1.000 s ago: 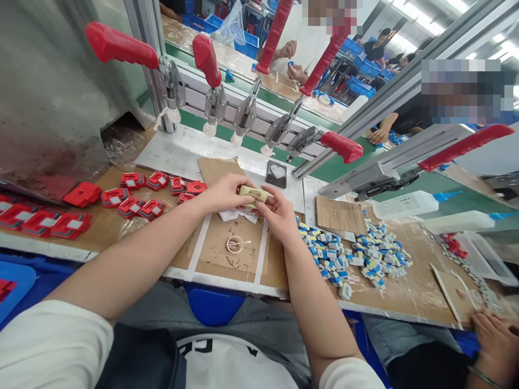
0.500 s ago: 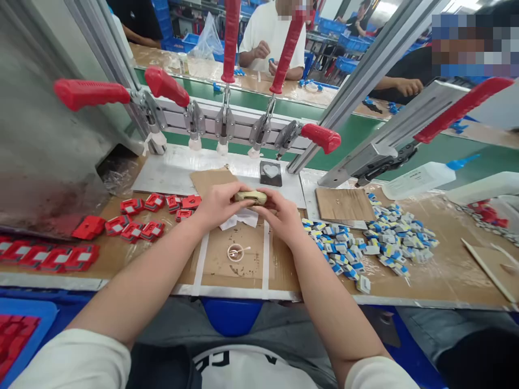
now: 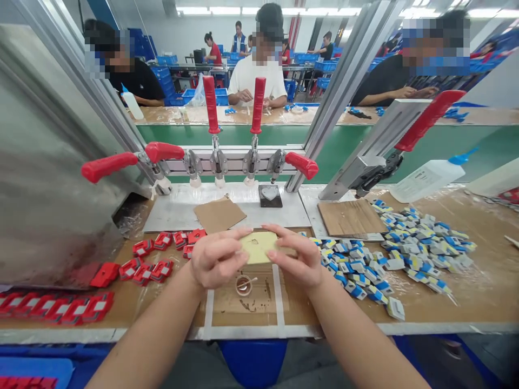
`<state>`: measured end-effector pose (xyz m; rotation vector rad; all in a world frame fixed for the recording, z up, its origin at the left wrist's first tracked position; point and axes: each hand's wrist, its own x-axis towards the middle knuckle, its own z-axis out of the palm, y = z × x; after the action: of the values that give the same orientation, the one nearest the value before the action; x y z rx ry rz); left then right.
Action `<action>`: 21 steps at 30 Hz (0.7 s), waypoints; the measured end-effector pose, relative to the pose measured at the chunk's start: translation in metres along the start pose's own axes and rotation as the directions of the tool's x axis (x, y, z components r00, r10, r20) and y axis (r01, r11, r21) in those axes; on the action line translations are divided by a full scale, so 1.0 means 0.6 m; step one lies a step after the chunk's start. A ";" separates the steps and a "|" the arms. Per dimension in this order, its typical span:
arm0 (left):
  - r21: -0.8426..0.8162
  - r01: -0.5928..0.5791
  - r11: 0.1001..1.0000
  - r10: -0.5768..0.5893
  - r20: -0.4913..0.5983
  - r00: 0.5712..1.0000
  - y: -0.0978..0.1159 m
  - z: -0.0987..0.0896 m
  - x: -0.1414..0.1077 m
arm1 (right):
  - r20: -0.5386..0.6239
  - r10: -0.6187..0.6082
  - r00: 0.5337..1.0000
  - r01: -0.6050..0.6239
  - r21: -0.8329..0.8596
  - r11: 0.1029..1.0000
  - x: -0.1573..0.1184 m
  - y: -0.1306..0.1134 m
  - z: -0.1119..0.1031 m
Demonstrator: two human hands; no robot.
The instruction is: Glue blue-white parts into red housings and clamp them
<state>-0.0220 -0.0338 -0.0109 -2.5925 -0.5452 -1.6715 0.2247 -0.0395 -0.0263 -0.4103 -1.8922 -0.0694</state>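
Observation:
A flat pale-yellow piece (image 3: 259,247) with a small hole or mark near its middle is held up over the bench, its broad face toward me. My left hand (image 3: 219,256) pinches its left end. The fingers of my right hand (image 3: 298,254) grip the right end. Below the piece, a small round cup (image 3: 244,285) with a thin white stick in it stands on brown cardboard between two white tape strips. Red parts (image 3: 142,270) lie left of my left hand, and a pile of blue, white and yellow parts (image 3: 357,265) lies to the right.
Red-handled toggle clamps (image 3: 217,156) line a metal frame behind my hands. Under them are a cardboard square (image 3: 220,214) and a dark block (image 3: 270,195). A wooden board (image 3: 352,218) and a white bottle (image 3: 427,179) are at the right. People work across the bench.
The view has tilted up, so more of the room shows. The piece has been turned from its edge to its broad face. Both hands still hold it, with fingers spread differently.

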 end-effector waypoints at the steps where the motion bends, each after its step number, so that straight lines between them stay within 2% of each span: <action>1: -0.036 0.038 0.999 -0.037 0.035 0.999 0.004 -0.005 -0.003 | 0.001 0.004 1.000 -0.004 0.020 1.000 -0.002 -0.003 -0.003; 3: -0.094 0.132 0.987 -0.121 0.111 0.986 0.008 -0.013 -0.011 | 0.000 0.066 0.998 -0.066 0.092 0.994 -0.003 -0.007 -0.006; 6: -0.095 0.283 0.954 -0.265 0.169 0.949 0.003 -0.013 -0.017 | 0.052 0.270 0.962 -0.275 0.192 0.942 0.000 -0.010 -0.005; 8: -0.043 0.309 0.950 -0.301 0.137 0.944 -0.005 -0.004 -0.013 | 0.077 0.308 0.948 -0.316 0.174 0.933 0.006 -0.007 0.000; 11: 0.049 0.314 0.948 -0.315 0.021 0.949 -0.017 0.019 0.003 | 0.075 0.290 0.954 -0.297 0.101 0.950 0.013 0.004 0.012; 13: 0.037 0.391 0.920 -0.391 -0.003 0.921 -0.024 0.034 0.016 | 0.093 0.396 0.914 -0.402 0.066 0.913 0.013 0.011 0.019; 15: -0.026 0.514 0.857 -0.513 0.044 0.857 -0.028 0.043 0.026 | 0.119 0.538 0.835 -0.547 0.067 0.834 0.011 0.017 0.025; 17: -0.094 0.648 0.756 -0.636 0.126 0.761 -0.032 0.048 0.031 | 0.153 0.650 0.744 -0.667 0.113 0.736 0.004 0.023 0.032; 19: -0.152 0.751 0.642 -0.722 0.208 0.660 -0.035 0.050 0.033 | 0.196 0.724 0.661 -0.751 0.182 0.635 -0.004 0.029 0.038; 21: -0.186 0.814 0.550 -0.767 0.273 0.581 -0.038 0.049 0.034 | 0.232 0.765 0.601 -0.797 0.242 0.553 -0.012 0.036 0.044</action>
<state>0.0048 -0.0010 -0.0097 -2.9052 -1.8828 -1.8053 0.2099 -0.0145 -0.0459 -1.0165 -1.6055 0.8824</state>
